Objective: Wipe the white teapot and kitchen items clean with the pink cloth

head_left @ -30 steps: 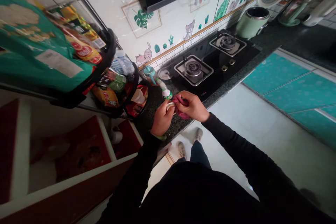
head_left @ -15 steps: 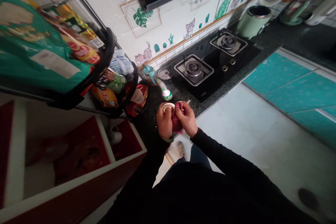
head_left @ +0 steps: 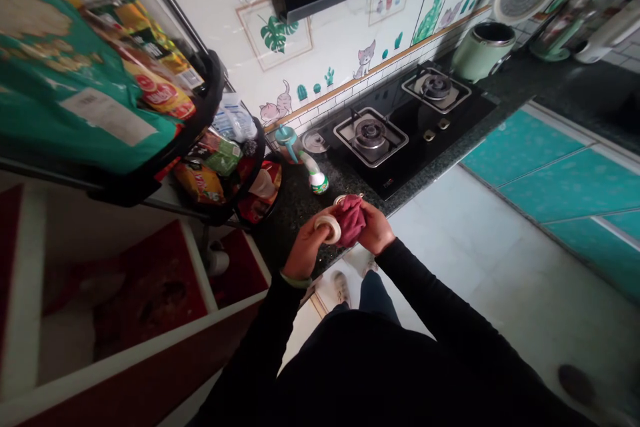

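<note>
A dark speckled countertop [head_left: 343, 177] runs from near left to far right, carrying a two-burner gas hob [head_left: 415, 130]. Above its near edge, the left hand [head_left: 305, 247] and right hand [head_left: 376, 230] work close together. The right grips a crumpled maroon cloth [head_left: 351, 220]; its finger spacing is hidden. Left thumb and fingers pinch a whitish ring [head_left: 335, 228] just left of the cloth.

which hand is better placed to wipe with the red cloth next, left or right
Probably the right: the right hand already holds the red cloth, while the left hand is occupied with a pale ring-shaped item.
</note>
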{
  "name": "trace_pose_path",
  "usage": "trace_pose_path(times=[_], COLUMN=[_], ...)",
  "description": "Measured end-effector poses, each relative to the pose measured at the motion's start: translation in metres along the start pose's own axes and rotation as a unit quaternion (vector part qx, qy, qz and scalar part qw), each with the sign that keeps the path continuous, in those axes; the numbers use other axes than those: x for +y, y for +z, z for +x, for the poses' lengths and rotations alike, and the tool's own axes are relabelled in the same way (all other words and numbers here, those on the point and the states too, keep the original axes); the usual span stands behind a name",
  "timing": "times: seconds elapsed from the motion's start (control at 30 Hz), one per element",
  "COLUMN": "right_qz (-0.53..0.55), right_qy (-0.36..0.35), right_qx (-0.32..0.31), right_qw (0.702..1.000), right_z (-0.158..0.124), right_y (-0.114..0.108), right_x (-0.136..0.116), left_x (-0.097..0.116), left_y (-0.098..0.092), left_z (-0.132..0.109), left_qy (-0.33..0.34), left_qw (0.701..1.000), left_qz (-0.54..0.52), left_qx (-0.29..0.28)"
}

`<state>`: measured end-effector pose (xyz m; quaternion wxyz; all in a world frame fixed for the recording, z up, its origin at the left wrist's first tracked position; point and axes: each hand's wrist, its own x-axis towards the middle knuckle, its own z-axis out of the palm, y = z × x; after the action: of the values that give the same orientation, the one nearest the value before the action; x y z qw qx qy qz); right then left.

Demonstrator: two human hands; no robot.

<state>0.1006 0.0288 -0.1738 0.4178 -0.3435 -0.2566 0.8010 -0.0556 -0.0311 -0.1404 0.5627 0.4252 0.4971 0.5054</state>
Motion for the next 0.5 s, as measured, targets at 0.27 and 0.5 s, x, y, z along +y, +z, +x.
trace_pose_path(times=[0.27,0.5], right_qz=[0.004,-0.116], right_qy=[0.012,-0.029], right_qx=[-0.02,-0.066], right_qw=[1.0,0.991], right_z=[-0.003,-0.021], right_y=[0.007,0.001], right_x=[-0.004,0.023], left_x=[-0.014,-0.003], left_y=[-0.005,-0.012], left_z=[-0.006,-0.003], left_qy=[0.032,-0.038], left_qw=[0.993,0.989], left_qz=[0.115,-0.084], left_qx=[-0.004,0.115])
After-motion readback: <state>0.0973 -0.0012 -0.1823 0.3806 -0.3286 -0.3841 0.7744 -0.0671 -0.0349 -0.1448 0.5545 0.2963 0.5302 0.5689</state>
